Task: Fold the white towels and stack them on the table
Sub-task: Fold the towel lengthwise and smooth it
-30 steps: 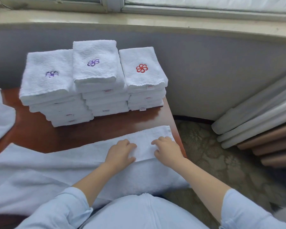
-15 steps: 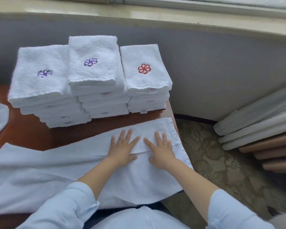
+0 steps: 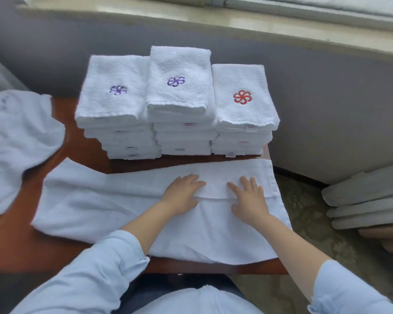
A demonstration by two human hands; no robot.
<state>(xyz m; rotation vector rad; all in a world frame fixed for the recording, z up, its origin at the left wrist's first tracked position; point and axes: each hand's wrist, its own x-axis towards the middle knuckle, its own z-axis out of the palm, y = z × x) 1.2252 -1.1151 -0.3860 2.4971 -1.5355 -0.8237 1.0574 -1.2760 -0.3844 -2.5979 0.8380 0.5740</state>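
Both flat, nothing pinched: my left hand (image 3: 182,193) and right hand (image 3: 250,200) lie palm-down, fingers straight and slightly spread, side by side on the folded-over flap at the right end of the white towel (image 3: 114,200). That towel lies lengthwise across the centre of the frame on the brown table (image 3: 16,245). Just behind it, upper centre, three touching piles of folded towels: left stack (image 3: 114,103) and middle stack (image 3: 179,87) with purple logos, right stack (image 3: 243,103) with a red one; loose towel heap (image 3: 16,137) at left edge, pale rolls (image 3: 368,200) far right.
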